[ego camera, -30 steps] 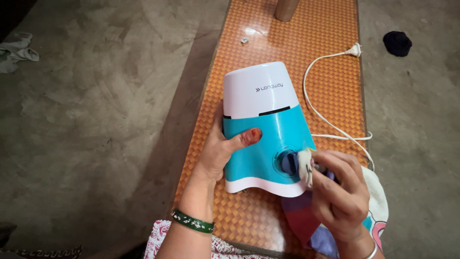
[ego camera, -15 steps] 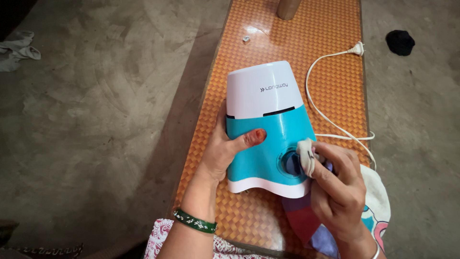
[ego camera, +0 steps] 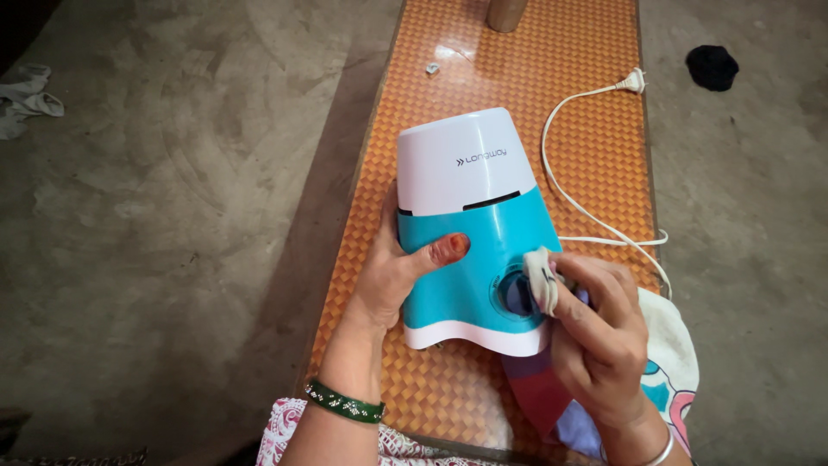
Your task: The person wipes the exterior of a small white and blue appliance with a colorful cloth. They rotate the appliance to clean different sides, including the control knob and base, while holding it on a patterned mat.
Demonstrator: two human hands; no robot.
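Note:
A white and turquoise mixer base lies on its side on an orange woven-pattern bench. My left hand grips its left flank, thumb across the turquoise part. My right hand holds a white cloth bunched in its fingers and presses it against the blue dial on the mixer's front. The dial is partly hidden by the cloth.
The mixer's white cord loops across the bench to a plug near the right edge. A metal cylinder stands at the far end, a small bit beside it. A dark lump and rags lie on the concrete floor.
The cloth in my right hand has shifted slightly up and over the dial. My left hand keeps the same grip on the mixer base.

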